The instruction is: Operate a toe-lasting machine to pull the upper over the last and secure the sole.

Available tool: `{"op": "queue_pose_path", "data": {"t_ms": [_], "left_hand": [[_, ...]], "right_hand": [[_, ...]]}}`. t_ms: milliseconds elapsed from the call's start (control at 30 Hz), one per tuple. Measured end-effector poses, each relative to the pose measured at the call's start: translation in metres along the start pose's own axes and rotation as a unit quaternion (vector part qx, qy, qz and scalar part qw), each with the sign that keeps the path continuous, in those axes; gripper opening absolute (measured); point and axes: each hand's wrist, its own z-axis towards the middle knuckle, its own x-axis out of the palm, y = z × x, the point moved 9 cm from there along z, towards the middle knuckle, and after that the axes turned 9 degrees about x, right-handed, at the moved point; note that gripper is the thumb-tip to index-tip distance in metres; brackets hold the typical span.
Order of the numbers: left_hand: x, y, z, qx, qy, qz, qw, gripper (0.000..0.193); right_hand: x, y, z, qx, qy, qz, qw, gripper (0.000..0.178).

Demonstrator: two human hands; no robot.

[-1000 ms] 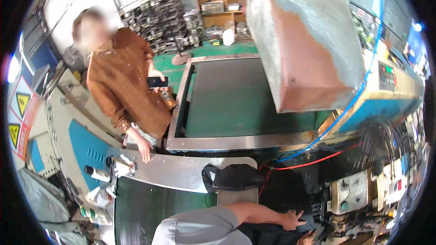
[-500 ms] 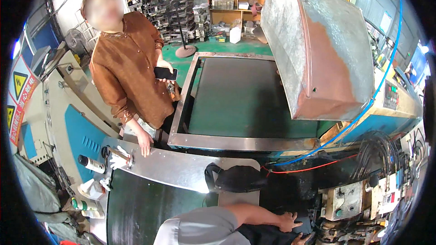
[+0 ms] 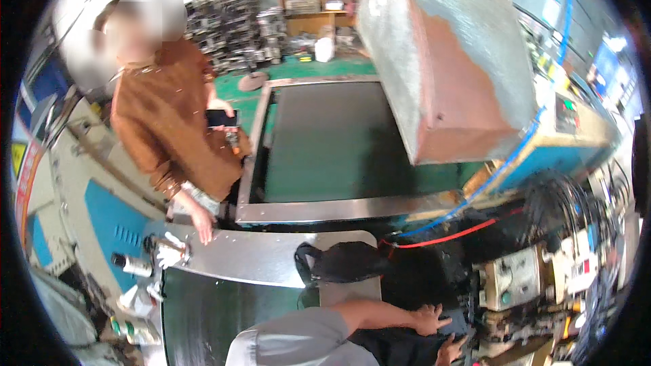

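Black cloth (image 3: 400, 346) lies at the lower middle, beside the machine on the right. My left hand (image 3: 430, 319) rests on the dark material with its fingers spread, at a small grey-black flat piece (image 3: 453, 322). Just below it, my right hand (image 3: 450, 350) touches the edge of that material, its visible fingers apart; the lower frame edge cuts off part of it. My grey-sleeved left arm crosses from the lower left. A bundled black fabric item (image 3: 347, 262) sits on the metal tabletop (image 3: 251, 255) beyond my arm.
A machine with a metal box (image 3: 513, 278) and hoses stands right. A dark green conveyor belt (image 3: 224, 312) lies left, a larger framed belt (image 3: 325, 142) ahead under a rusty metal hood (image 3: 461, 74). A person in brown (image 3: 169, 115) holds a phone, other hand on the tabletop.
The whole view has shifted, so the surroundings sit farther left and slightly higher. My left hand's fingers are more spread on the dark piece; both hands stay at the cloth.
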Motion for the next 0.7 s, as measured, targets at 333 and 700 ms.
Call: {"op": "queue_pose_path", "data": {"t_ms": [333, 700], "left_hand": [[0.004, 0.019, 0.021, -0.071, 0.019, -0.04, 0.997, 0.097], [-0.317, -0.207, 0.101, 0.337, -0.196, -0.466, 0.794, 0.069]], "right_hand": [[-0.03, 0.019, -0.045, 0.097, 0.103, 0.109, 0.984, 0.084], [-0.043, 0.006, -0.062, 0.123, 0.08, 0.127, 0.981, 0.08]]}}
